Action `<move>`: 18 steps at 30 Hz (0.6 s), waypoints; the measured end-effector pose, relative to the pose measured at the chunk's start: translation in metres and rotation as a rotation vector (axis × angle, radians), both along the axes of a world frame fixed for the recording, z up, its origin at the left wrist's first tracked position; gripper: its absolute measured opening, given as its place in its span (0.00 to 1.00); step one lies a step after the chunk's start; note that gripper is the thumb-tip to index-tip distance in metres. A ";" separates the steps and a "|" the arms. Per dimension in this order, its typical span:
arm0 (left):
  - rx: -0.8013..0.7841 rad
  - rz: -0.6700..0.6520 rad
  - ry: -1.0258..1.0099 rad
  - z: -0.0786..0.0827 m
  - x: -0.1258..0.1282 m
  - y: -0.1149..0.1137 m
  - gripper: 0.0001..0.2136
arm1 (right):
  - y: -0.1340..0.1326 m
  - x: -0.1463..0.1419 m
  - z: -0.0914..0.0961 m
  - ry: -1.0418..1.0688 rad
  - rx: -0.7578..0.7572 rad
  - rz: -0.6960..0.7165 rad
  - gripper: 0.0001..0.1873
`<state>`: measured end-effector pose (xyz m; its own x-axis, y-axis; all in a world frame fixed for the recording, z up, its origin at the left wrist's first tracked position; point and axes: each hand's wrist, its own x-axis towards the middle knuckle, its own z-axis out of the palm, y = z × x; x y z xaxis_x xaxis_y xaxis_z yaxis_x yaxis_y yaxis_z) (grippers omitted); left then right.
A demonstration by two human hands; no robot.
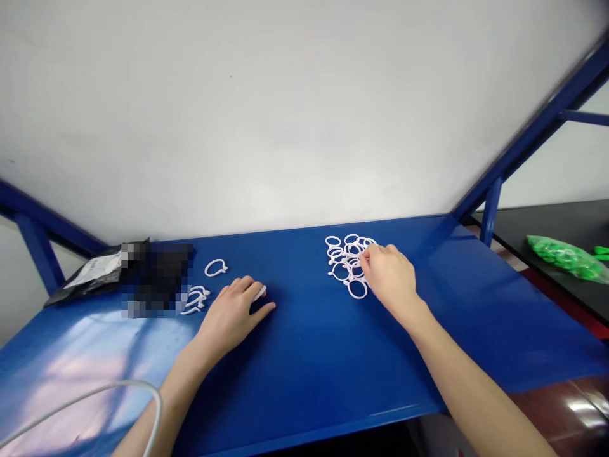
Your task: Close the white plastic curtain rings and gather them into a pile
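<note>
A loose pile of white plastic rings [356,289], each with a small tab or clasp, lies on the blue table. My right hand [392,273] is at the pile's right side, thumb and fingers pinched on one of the rings; the fingers partly hide it. To the left, my left hand [233,311] is palm down with curled fingers and the thumb held out. A white piece [259,292], which looks like the edge of a ring, shows under those fingers. Beyond this hand lies a single white ring [216,268], and several more rings [195,299] sit to its left.
A black plastic bag with a white label [99,270] and a blurred dark area occupy the table's left. A white cable [118,384] crosses the lower left. Blue frame bars [490,209] rise at both sides. At right, a bag of green items [566,257] rests on a dark surface.
</note>
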<state>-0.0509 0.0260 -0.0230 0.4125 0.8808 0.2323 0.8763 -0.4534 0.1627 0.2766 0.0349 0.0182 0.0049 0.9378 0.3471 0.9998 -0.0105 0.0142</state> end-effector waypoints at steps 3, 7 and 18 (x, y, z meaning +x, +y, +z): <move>-0.040 -0.020 -0.050 0.000 -0.004 0.003 0.11 | 0.003 0.007 0.003 0.001 -0.128 -0.085 0.11; -0.100 0.007 -0.254 0.005 0.001 0.001 0.15 | 0.002 0.006 0.001 0.021 -0.071 -0.097 0.14; -0.656 0.110 -0.788 0.026 0.028 -0.014 0.18 | -0.028 -0.052 -0.019 0.323 0.181 0.728 0.13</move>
